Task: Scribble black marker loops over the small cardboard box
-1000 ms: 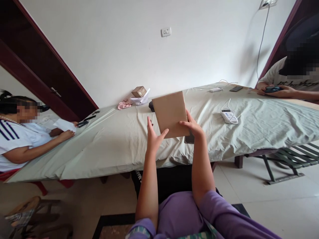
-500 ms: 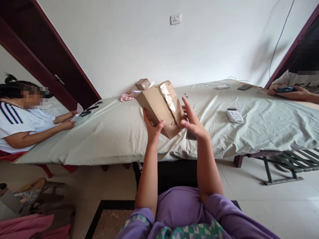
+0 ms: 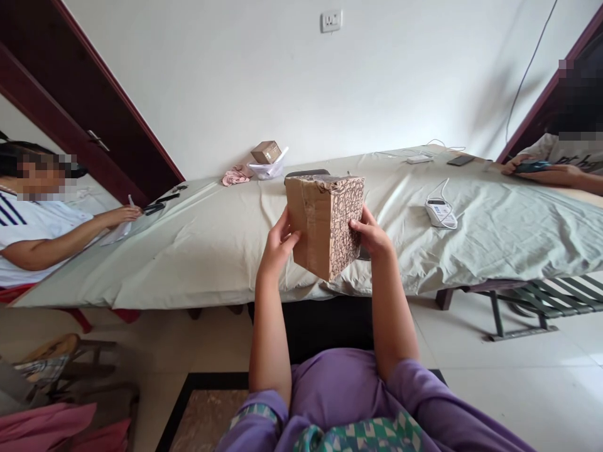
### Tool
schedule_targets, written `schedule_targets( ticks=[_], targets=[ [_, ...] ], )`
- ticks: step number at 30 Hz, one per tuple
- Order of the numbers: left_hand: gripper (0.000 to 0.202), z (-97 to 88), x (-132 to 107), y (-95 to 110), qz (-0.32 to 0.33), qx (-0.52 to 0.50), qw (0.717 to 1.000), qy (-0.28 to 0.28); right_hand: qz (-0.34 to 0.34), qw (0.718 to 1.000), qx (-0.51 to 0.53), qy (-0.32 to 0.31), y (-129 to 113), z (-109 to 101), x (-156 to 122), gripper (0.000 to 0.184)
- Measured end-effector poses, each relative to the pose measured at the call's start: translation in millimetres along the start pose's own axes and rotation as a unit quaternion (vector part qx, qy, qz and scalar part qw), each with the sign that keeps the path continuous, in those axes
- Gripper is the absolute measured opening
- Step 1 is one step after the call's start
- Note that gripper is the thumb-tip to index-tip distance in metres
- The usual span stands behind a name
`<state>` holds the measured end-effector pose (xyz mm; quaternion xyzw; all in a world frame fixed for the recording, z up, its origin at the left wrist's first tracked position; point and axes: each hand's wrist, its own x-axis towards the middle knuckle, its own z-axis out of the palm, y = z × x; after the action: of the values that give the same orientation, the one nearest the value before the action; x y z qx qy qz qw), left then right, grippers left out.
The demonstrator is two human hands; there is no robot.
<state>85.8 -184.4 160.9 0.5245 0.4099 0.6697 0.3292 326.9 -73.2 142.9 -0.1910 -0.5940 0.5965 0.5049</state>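
Note:
A brown cardboard box (image 3: 311, 229) is held up above the near edge of the cloth-covered table, one corner pointing toward me. Plain cardboard with a strip of tape shows on its left face; a dark scribbled pattern covers the right face. My left hand (image 3: 279, 245) grips the left side, thumb on the near face and fingers behind. On the right side, my right hand (image 3: 372, 233) is closed on the box, thumb against the patterned face. A dark flat object (image 3: 308, 172) shows partly behind the box.
A small taped box (image 3: 266, 152) rests on a clear plastic container (image 3: 273, 168) by the wall, beside a pink cloth (image 3: 236, 176). A white device with a cable (image 3: 441, 213) lies right on the table (image 3: 188, 251). Two other people sit at the left and right ends.
The box has been turned, so its patterned face now shows and the shiny taped side is out of sight. My right hand has closed from spread fingers onto the box.

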Motion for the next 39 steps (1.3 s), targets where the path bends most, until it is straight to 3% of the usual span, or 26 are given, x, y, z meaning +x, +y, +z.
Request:
schedule_targets(
  ticks=[4, 8, 12, 14, 17, 20, 25, 27, 31, 34, 39],
  targets=[
    [0.115, -5.4, -9, 8, -0.086, 0.066, 0.993, -0.036, -0.047, 0.998, -0.020, -0.020, -6, -4, -3, 0.104],
    [0.150, -4.3, -13, 10, -0.041, 0.116, 0.986, -0.113, -0.041, 0.996, -0.047, -0.060, -3, -14, -5, 0.090],
    [0.152, -7.0, -13, 14, 0.020, 0.184, 0.959, -0.217, -0.021, 0.973, -0.133, -0.189, -3, -33, -5, 0.054],
    [0.151, -8.1, -14, 16, 0.022, 0.205, 0.955, -0.211, -0.048, 0.956, -0.187, -0.223, -8, -38, -5, 0.042],
    [0.147, -8.7, -14, 16, 0.023, 0.246, 0.950, -0.189, -0.070, 0.945, -0.222, -0.228, -18, -38, -8, 0.040],
    [0.141, -9.1, -14, 13, 0.032, 0.276, 0.945, -0.175, -0.063, 0.947, -0.236, -0.209, -25, -34, -13, 0.055],
    [0.126, -8.7, -13, 12, 0.006, 0.278, 0.945, -0.171, -0.081, 0.940, -0.296, -0.151, -33, -26, -17, 0.110],
    [0.132, -8.5, -14, 16, -0.018, 0.251, 0.949, -0.188, -0.116, 0.934, -0.310, -0.136, -37, -21, -17, 0.126],
    [0.151, -11.2, -16, 25, -0.030, 0.173, 0.953, -0.249, -0.147, 0.928, -0.307, -0.153, -42, -13, -15, 0.135],
    [0.135, -13.5, -18, 29, -0.021, 0.111, 0.960, -0.255, -0.149, 0.927, -0.302, -0.166, -45, -8, -14, 0.144],
    [0.104, -6.1, -21, 30, -0.012, 0.101, 0.978, -0.181, -0.161, 0.927, -0.298, -0.161, -46, -1, -14, 0.149]
  ],
)
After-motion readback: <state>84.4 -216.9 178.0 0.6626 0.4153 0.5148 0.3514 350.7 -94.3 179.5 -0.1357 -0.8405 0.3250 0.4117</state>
